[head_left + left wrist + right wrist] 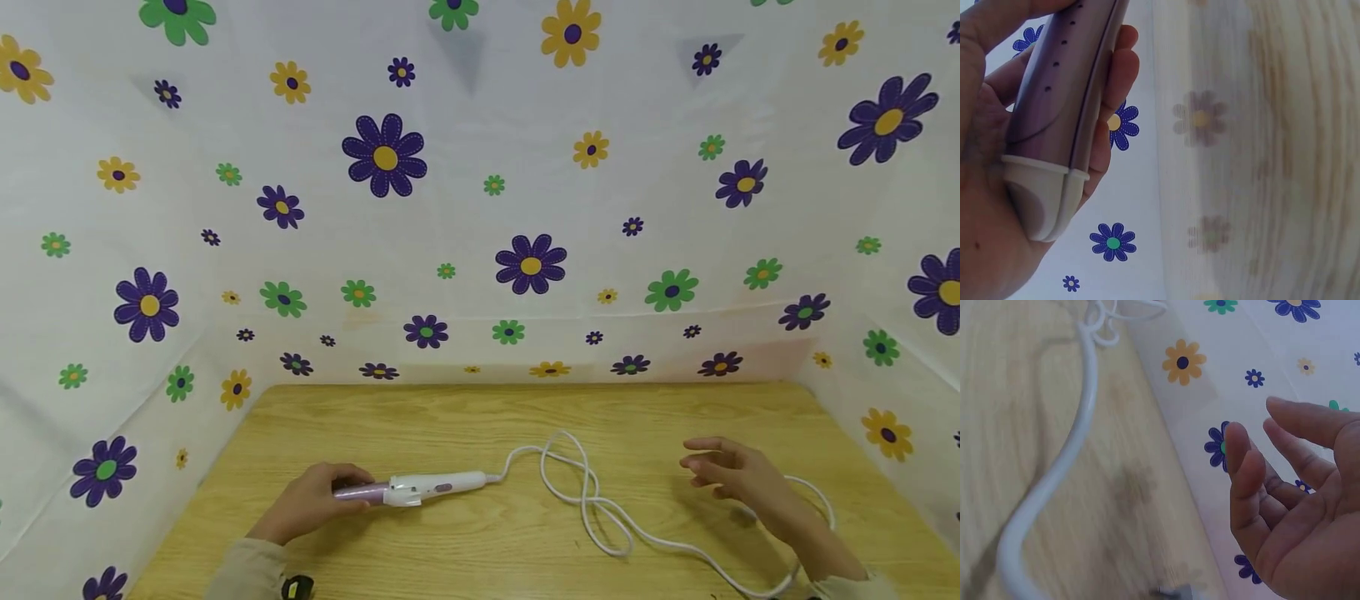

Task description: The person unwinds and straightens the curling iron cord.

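Note:
My left hand holds a hair straightener by its purple barrel, at the left of the table. Its white handle points right, with a grey button on it. In the left wrist view my thumb and fingers wrap the purple barrel, whose side has a row of small holes; the white two-part tip lies against my palm. A white cord leaves the handle and runs loosely looped towards the right. My right hand hovers over the table's right side near the cord, fingers loosely bent, holding nothing.
The wooden table has a light grain. A white flower-patterned sheet encloses it at the back and both sides. A small shiny piece, too cut off to identify, shows at the bottom of the right wrist view.

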A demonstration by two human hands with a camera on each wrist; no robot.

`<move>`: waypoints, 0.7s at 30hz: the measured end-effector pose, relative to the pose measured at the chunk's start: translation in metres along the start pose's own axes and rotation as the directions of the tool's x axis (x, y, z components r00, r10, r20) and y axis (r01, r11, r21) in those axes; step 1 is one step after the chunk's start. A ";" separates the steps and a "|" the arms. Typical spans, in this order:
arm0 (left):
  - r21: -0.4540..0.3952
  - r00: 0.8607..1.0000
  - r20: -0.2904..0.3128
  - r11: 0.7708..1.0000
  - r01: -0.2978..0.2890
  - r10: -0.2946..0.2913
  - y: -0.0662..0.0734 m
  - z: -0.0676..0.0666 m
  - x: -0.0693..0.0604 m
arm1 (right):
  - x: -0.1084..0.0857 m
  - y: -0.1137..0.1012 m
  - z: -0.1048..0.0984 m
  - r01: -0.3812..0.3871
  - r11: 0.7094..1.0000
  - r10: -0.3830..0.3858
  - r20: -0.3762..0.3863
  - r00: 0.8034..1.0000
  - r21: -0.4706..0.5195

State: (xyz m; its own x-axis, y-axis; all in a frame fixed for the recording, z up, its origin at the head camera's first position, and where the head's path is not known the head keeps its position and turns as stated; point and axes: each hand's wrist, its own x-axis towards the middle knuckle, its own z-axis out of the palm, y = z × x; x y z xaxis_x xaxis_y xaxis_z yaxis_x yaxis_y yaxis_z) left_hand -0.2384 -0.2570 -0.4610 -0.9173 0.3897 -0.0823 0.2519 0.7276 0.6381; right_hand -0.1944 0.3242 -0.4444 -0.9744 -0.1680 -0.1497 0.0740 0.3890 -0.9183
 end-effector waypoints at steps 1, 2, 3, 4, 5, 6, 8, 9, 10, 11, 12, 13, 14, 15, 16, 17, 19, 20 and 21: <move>0.001 1.000 -0.003 1.000 0.001 -0.001 -0.001 0.000 0.000 | -0.003 0.002 -0.003 -0.007 1.000 0.008 0.025 1.000 -0.005; 0.002 1.000 -0.007 1.000 0.002 -0.002 -0.001 -0.001 -0.001 | -0.006 0.003 -0.005 -0.017 1.000 0.018 0.052 0.998 -0.008; 0.003 1.000 -0.011 1.000 0.004 -0.004 -0.002 -0.001 -0.001 | -0.008 0.005 -0.007 -0.022 1.000 0.022 0.084 0.996 -0.011; 0.000 1.000 -0.012 1.000 0.005 -0.005 -0.002 -0.001 -0.001 | -0.011 0.007 -0.009 -0.023 1.000 0.024 0.119 0.993 -0.012; -0.005 1.000 -0.011 1.000 0.007 -0.007 -0.002 -0.001 -0.001 | -0.013 0.010 -0.010 -0.028 1.000 0.029 0.148 0.989 -0.007; -0.008 1.000 -0.010 1.000 0.007 -0.007 -0.002 -0.002 -0.002 | -0.015 0.012 -0.011 -0.030 1.000 0.030 0.174 0.984 -0.003; -0.006 1.000 -0.007 1.000 0.008 -0.008 -0.002 -0.002 -0.002 | -0.019 0.016 -0.011 -0.029 1.000 0.026 0.214 0.976 0.007; -0.007 1.000 -0.005 1.000 0.007 -0.007 -0.002 -0.002 -0.002 | -0.021 0.017 -0.010 -0.022 1.000 0.019 0.228 0.974 0.011; -0.014 1.000 0.000 1.000 0.002 -0.002 -0.002 -0.002 -0.002 | -0.022 0.019 -0.009 -0.016 1.000 0.012 0.237 0.972 0.016; -0.017 1.000 0.004 1.000 -0.002 0.002 -0.003 -0.001 -0.002 | -0.024 0.020 -0.009 -0.012 1.000 0.006 0.245 0.970 0.023; -0.023 1.000 0.010 1.000 -0.006 0.006 -0.003 -0.001 -0.001 | -0.025 0.022 -0.008 -0.008 1.000 0.000 0.254 0.967 0.030; -0.030 1.000 0.016 0.999 -0.010 0.011 -0.004 0.000 -0.001 | -0.026 0.023 -0.007 -0.005 0.999 -0.004 0.261 0.965 0.035; -0.040 1.000 0.024 0.999 -0.017 0.018 -0.004 0.001 -0.001 | -0.027 0.023 -0.006 -0.001 0.999 -0.009 0.266 0.964 0.038; -0.050 0.999 0.032 0.999 -0.018 0.019 -0.005 0.002 0.000 | -0.028 0.024 -0.005 0.003 0.999 -0.013 0.273 0.962 0.038; -0.057 0.999 0.039 0.998 -0.018 0.021 -0.005 0.003 0.000 | -0.028 0.025 -0.003 0.015 0.999 -0.025 0.281 0.959 0.037; -0.062 0.999 0.044 0.998 -0.018 0.021 -0.006 0.004 0.000 | -0.028 0.026 -0.001 0.025 0.999 -0.033 0.291 0.956 0.033; -0.064 0.999 0.050 0.998 -0.018 0.021 -0.006 0.006 0.000 | -0.028 0.028 0.004 0.067 0.998 -0.064 0.317 0.946 0.003; -0.062 0.998 0.052 0.998 -0.015 0.019 -0.006 0.007 0.000 | -0.027 0.029 0.006 0.099 0.995 -0.089 0.335 0.938 -0.014; -0.060 0.998 0.056 0.998 -0.011 0.014 -0.006 0.008 0.000 | -0.027 0.031 0.009 0.132 0.991 -0.114 0.354 0.928 -0.027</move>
State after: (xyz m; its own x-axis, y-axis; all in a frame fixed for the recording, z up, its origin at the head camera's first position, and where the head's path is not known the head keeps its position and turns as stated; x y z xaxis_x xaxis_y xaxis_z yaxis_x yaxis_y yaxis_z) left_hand -0.2378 -0.2572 -0.4708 -0.8949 0.4311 -0.1157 0.2429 0.6879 0.6840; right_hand -0.1644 0.3323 -0.4720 -0.8378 -0.5207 -0.1643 -0.0608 0.3881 -0.9196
